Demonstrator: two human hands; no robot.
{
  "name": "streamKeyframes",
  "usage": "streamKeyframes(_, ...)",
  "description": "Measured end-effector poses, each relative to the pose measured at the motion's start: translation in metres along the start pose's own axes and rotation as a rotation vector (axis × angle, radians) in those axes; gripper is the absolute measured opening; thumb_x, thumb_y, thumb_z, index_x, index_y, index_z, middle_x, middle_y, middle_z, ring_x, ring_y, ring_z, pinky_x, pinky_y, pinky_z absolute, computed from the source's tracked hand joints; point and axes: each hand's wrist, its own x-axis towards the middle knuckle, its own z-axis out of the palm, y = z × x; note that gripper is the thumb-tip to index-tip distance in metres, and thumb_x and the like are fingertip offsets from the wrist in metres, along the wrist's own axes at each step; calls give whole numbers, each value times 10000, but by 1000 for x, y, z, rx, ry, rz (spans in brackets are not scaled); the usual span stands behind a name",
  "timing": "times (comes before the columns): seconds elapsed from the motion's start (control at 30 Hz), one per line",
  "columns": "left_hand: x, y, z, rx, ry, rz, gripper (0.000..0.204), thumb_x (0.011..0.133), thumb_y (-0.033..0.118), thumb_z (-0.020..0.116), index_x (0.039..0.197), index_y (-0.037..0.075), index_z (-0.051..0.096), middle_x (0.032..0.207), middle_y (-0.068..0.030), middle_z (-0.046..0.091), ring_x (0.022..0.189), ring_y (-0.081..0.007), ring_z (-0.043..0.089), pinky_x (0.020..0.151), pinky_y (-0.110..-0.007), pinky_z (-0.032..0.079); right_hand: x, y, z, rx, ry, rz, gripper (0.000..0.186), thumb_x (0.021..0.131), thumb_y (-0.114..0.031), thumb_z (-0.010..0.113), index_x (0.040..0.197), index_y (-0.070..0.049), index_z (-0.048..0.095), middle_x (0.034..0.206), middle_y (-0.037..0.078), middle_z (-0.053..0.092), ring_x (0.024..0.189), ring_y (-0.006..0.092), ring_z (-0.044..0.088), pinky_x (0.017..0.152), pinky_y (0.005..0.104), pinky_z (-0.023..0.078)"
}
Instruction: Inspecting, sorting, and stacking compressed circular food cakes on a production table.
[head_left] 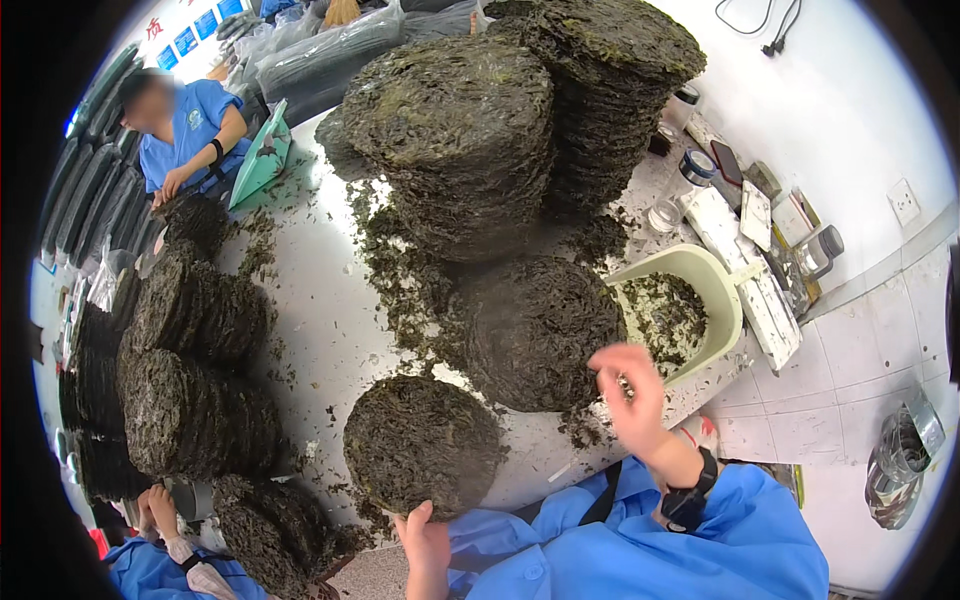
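Observation:
My left hand (425, 538) grips the near edge of a round, dark seaweed cake (422, 440), thumb on top. The cake lies at the front of the white table, partly over its edge. My right hand (635, 400) is at the right rim of a second, darker round seaweed cake (540, 335). Its fingers are curled toward the thumb and slightly blurred; small dark bits show near the fingertips, but I cannot tell whether they are held. Right behind stand two tall stacks of seaweed cakes (450, 150).
A pale green dustpan (725, 310) with seaweed flakes lies right of my right hand. More cakes stand in rows (200, 410) on the left. Jars (697, 168) and a phone (727, 162) line the wall. Two co-workers' hands (178, 182) are at the left, one holding seaweed.

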Motion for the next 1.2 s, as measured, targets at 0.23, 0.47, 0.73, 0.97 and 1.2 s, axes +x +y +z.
streamKeyframes(0.23,6,-5,5,4,-136,31,640,793,73,645,1361,-6,360,1287,-144,492,1176,-290,509,986,-431,438,-32,-45,62,37,-771,-272,673,817,-395,698,1335,-24,478,1375,176,475,1291,337,439,1060,457,376)
streamKeyframes(0.47,11,-20,-19,116,-389,-85,704,794,93,730,1382,6,353,1358,-120,461,1236,-246,471,1051,-384,377,-38,-34,78,38,-922,-84,670,820,-438,686,1347,-73,492,1448,123,432,1333,301,411,1058,408,393)
streamKeyframes(0.73,7,-6,-11,130,-380,-20,728,755,47,747,1371,0,362,1313,-116,494,1200,-241,484,1026,-380,390,-28,-45,69,126,-870,-117,488,893,-318,627,1307,-75,542,1411,113,481,1300,289,457,1038,398,417)
streamKeyframes(0.97,-11,1,-27,166,-310,41,666,727,47,767,1304,0,439,1232,-101,539,1115,-218,538,991,-381,418,-14,-44,11,246,-66,434,188,977,-115,511,1017,53,586,745,-19,520,717,28,453,603,197,361)
streamKeyframes(1.2,-13,-1,-13,224,-317,-29,674,725,66,788,1300,-12,446,1198,-103,563,1094,-208,552,975,-373,431,-4,-12,-11,105,279,239,251,924,-120,585,1130,23,601,1131,110,628,1124,219,552,988,364,405)
